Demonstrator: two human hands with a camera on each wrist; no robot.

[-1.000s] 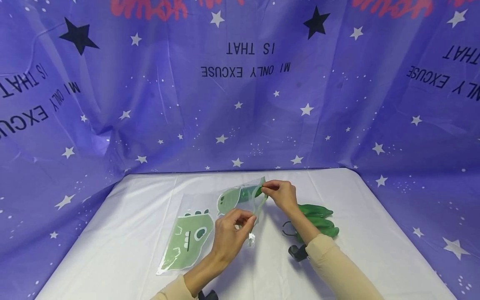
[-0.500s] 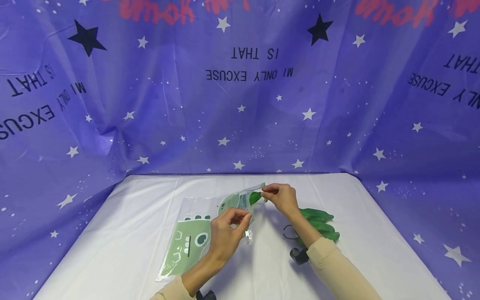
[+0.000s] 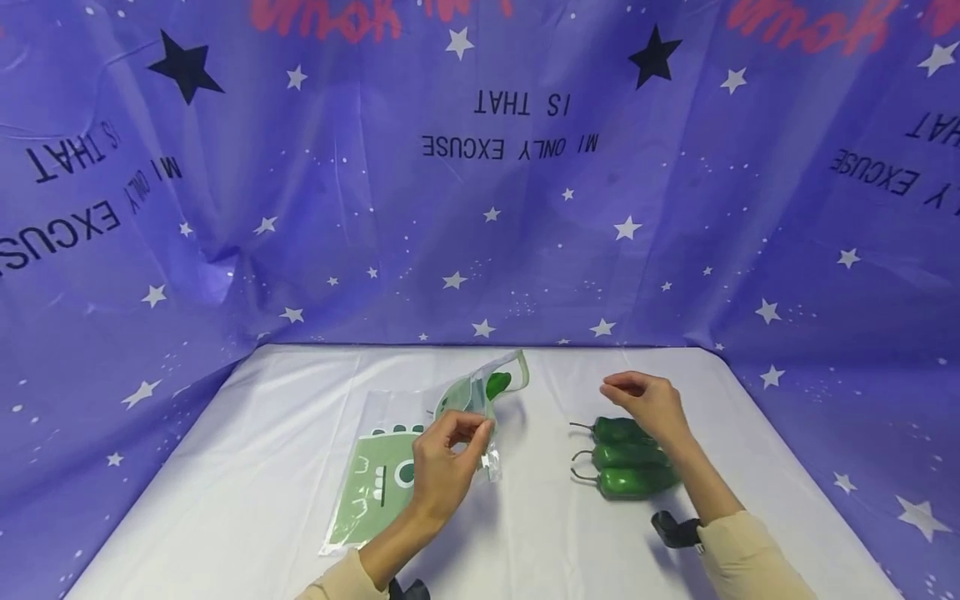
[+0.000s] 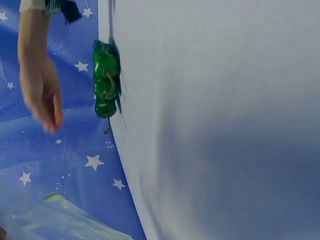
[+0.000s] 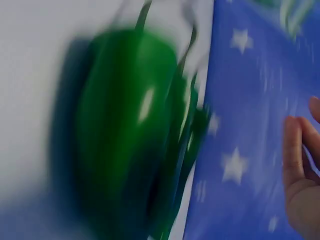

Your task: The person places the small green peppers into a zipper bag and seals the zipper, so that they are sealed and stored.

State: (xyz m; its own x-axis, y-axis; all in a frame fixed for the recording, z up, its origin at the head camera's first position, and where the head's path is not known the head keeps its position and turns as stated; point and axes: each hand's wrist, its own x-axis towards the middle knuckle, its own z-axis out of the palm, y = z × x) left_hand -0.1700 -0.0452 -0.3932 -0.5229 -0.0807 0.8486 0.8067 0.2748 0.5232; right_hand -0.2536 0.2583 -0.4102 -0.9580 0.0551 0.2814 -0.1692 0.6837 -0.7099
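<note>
Thumb and fingers of my left hand pinch the near edge of a clear zip bag printed with a green monster. The bag's mouth faces right, its far rim raised in a loop. A green pepper shows at that mouth, the rest of it behind the printed film. My right hand is in the air, holding nothing, fingers fairly straight. It is over three green peppers lying side by side, stems pointing left. Close up in the right wrist view, the nearest pepper is blurred.
A white cloth covers the table. Purple star-printed curtain stands behind it and along both sides. Dark wrist-mounted devices sit under both forearms.
My right hand has let go of the bag's far rim and moved right, over the three peppers. The left hand keeps its pinch on the bag, whose mouth now stands in a wider loop.
</note>
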